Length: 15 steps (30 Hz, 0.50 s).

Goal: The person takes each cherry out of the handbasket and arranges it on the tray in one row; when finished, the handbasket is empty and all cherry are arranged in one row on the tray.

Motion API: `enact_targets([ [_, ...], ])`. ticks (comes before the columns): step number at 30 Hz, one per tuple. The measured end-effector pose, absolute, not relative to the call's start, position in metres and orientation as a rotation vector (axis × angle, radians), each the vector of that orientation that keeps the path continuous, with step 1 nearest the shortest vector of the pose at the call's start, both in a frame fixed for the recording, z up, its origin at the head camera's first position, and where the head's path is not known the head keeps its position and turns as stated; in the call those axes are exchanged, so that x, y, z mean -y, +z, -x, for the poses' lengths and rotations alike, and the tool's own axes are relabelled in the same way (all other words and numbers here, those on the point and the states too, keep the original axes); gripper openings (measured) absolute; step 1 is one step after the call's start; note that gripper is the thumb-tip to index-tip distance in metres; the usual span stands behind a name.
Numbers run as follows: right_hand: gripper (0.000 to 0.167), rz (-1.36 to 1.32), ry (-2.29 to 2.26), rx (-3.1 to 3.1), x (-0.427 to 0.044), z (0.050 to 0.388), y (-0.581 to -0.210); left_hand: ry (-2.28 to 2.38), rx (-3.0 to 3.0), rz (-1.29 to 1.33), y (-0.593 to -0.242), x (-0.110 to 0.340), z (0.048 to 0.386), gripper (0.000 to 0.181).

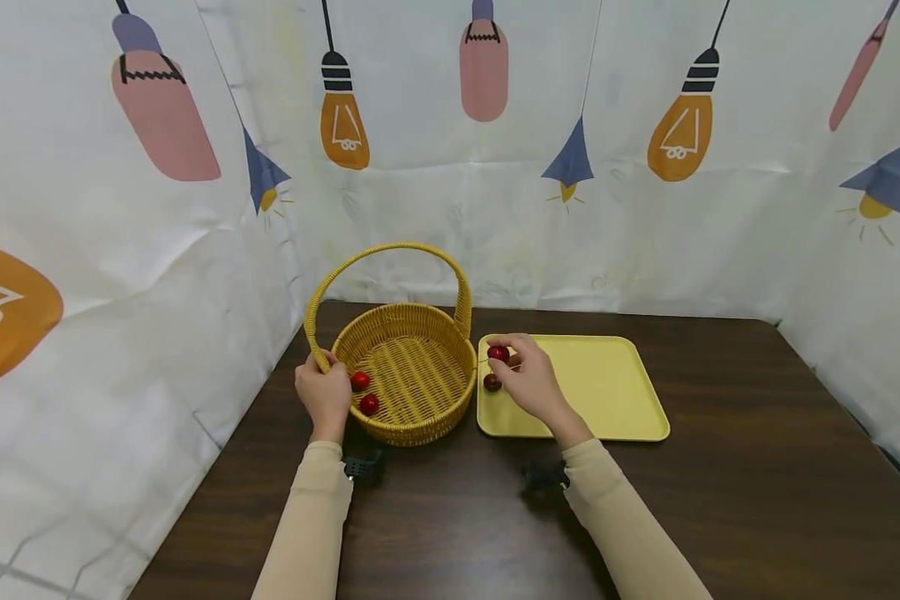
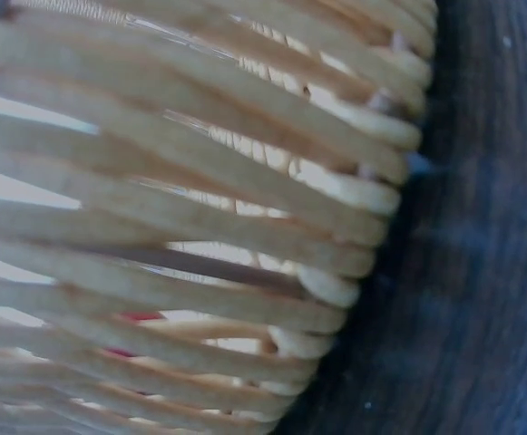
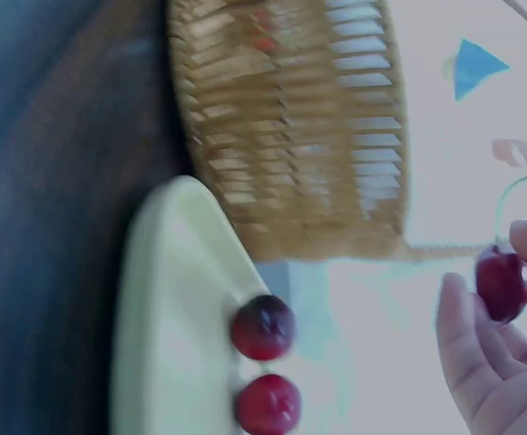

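Note:
At the left side of a yellow wicker basket [image 1: 412,433], the left hand [image 1: 324,393] grips the base of its handle. Two red cherries [image 1: 360,381] [image 1: 369,404] lie inside near that hand. Over the left end of a yellow tray [image 1: 607,387], the right hand [image 1: 532,383] pinches a dark red cherry [image 3: 503,283] with a green stem. In the right wrist view two more cherries [image 3: 263,327] [image 3: 268,404] rest on the tray; in the head view one of them [image 1: 492,382] shows plainly. The basket's woven wall [image 2: 172,217] fills most of the left wrist view.
Basket and tray stand side by side towards the back of a dark wooden table [image 1: 450,517]. A white curtain [image 1: 435,200] printed with lamps hangs behind and along the sides. The basket's tall handle [image 1: 412,246] arches above it.

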State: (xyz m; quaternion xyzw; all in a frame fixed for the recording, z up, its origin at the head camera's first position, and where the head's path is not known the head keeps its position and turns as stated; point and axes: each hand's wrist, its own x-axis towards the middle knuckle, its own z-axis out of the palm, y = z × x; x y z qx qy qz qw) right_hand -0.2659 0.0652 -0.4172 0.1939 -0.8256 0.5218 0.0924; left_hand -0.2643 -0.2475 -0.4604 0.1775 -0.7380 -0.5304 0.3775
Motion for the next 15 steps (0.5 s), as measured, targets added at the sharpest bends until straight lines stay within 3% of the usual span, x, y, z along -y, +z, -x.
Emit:
enact_targets([
  [8, 0.04, -0.477, 1.537, 2.63, -0.099, 0.281, -0.417, -1.324, 1.884, -0.46, -0.457, 0.248, 0.263, 0.014],
  [15, 0.038, -0.372, 1.446, 2.68, -0.128, 0.292, -0.433, -1.308, 1.89, -0.429, -0.457, 0.248, 0.263, 0.017],
])
